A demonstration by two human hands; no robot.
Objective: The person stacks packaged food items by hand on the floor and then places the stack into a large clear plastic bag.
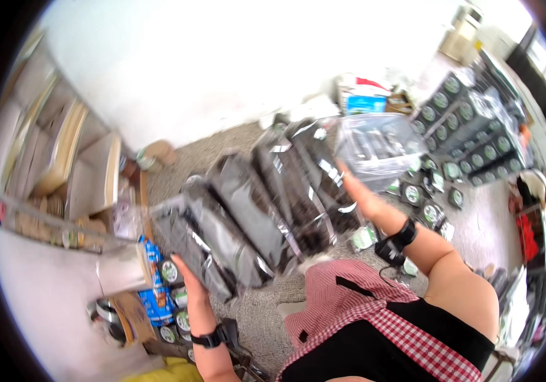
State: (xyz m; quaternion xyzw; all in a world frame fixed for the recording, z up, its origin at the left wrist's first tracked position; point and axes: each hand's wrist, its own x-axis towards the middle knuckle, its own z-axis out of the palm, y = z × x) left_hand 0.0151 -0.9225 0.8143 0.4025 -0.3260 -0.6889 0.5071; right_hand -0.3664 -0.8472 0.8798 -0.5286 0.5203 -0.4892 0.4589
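Black packets sealed in clear plastic sleeves [254,204] are held up as a fanned row in front of the chest, above the grey speckled floor [260,318]. The row's lower end is grasped from beneath by the left hand [190,280], fingers curled around it, while the upper end is gripped by the right hand [352,188], together with a crumpled clear plastic bag [378,143]. Round-labelled black boxes [464,121] are stacked well apart at the right, and a blue printed bag [154,296] lies near the left wrist.
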